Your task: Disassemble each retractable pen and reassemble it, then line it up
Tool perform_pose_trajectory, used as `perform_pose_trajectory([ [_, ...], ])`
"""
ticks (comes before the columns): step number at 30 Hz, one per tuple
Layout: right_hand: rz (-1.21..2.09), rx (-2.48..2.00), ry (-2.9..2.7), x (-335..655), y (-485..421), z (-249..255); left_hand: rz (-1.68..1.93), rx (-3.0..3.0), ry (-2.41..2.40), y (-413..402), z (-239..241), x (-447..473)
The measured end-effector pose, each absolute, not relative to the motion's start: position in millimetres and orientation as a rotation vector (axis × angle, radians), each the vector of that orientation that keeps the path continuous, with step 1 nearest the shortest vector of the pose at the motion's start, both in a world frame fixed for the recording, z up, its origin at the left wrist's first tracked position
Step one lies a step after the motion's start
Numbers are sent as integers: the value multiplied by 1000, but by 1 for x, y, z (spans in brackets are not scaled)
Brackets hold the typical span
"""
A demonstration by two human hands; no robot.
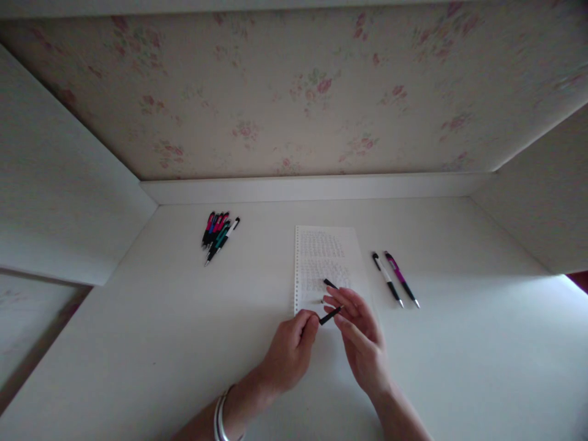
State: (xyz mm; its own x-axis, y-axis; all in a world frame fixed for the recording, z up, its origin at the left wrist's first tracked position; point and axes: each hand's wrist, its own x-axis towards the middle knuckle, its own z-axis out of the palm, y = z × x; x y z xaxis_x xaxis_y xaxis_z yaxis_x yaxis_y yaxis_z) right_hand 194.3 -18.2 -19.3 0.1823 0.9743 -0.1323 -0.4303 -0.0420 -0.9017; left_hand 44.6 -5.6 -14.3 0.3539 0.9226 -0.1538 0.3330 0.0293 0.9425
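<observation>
Between the side edges of the tabletop (184, 331), over paper (321, 254), the half-open right hand (365, 346) pinches a black pen piece (330, 315); left hand (289, 352) curled closed, contents hidden. A loose pinch could drop it.

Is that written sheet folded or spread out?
Spread: the sheet lies flat on the desk, punched edge and writing visible; the right hand hides part of it.

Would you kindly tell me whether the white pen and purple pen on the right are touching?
Apart: the head view shows tabletop between the white pen and purple pen throughout.
</observation>
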Motion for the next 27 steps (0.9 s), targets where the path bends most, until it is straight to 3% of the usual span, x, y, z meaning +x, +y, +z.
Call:
perform_pose_trajectory([
  [4,1194,-1141,-714,194,-14,-22,672,1551,1177,-6,-16,45],
  [12,1339,-1023,-683,198,-18,-22,669,1541,1192,-6,-15,45],
  [18,1205,-1098,-712,197,-12,-23,675,1536,1174,-5,-16,45],
  [27,1294,-1044,-713,199,-15,-20,663,1535,1174,-5,-13,45],
])
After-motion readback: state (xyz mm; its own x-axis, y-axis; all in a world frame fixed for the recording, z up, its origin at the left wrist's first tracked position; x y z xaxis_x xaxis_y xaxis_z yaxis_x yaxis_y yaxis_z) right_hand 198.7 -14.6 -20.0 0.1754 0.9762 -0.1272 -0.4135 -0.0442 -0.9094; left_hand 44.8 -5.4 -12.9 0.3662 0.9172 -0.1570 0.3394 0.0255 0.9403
